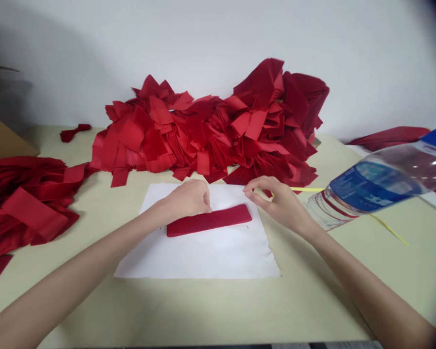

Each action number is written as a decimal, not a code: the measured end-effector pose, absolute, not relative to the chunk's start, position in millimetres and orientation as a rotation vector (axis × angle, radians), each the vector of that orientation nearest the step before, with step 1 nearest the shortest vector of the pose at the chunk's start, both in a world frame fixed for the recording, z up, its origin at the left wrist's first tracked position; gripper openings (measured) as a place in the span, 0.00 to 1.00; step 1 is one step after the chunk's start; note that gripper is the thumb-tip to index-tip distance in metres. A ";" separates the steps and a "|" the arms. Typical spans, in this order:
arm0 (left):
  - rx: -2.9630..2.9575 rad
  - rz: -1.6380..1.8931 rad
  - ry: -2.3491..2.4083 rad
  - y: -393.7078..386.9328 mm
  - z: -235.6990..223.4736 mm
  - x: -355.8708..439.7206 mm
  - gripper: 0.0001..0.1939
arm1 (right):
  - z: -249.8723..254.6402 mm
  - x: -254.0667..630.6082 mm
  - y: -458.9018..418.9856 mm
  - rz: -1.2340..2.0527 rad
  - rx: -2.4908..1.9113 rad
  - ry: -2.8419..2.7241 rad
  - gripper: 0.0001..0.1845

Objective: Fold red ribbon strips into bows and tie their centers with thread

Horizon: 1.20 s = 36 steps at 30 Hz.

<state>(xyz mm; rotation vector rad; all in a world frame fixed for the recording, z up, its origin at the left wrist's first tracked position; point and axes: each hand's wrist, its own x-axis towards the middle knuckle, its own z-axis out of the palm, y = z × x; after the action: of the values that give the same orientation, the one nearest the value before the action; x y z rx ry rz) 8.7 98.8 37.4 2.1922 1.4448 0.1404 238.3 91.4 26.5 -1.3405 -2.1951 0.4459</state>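
A folded red fabric strip [210,220] lies slightly slanted on a white sheet of paper [199,261], above a thin drawn line. My left hand [189,198] is closed with its fingers curled at the strip's upper edge; whatever its fingertips may hold is hidden. Just past the strip's right end is my right hand [278,201], over the paper's upper right corner. Its thumb and index fingertips are brought together, and nothing shows between them.
A large heap of red fabric strips [203,131] lines the wall. More red strips [32,203] are piled at left, near a small red bow [74,132]. A tilted plastic bottle [378,182] is close at right, with a yellow strip [390,230] behind it.
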 end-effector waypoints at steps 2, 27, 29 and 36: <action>2.195 0.107 1.479 93.6 37.0 13.8 0.04 | 19.7 240.4 88.9 0.462 -1.355 -2.215 0.06; 2.242 -0.162 1.276 104.7 36.6 14.7 0.01 | -4.8 250.2 102.1 0.380 -1.450 -2.369 0.07; 2.245 -0.187 1.225 110.7 39.1 14.7 0.01 | -5.8 249.8 102.3 0.361 -1.448 -2.377 0.07; 2.243 -0.150 1.224 116.6 36.8 10.4 0.02 | -6.4 248.9 100.9 0.324 -1.410 -2.390 0.07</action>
<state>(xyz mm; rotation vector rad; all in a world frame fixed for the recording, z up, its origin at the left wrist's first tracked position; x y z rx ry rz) 10.4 116.6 36.8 2.2434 1.2238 -0.1496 248.9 100.9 -6.4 -1.4104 -2.3902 0.3240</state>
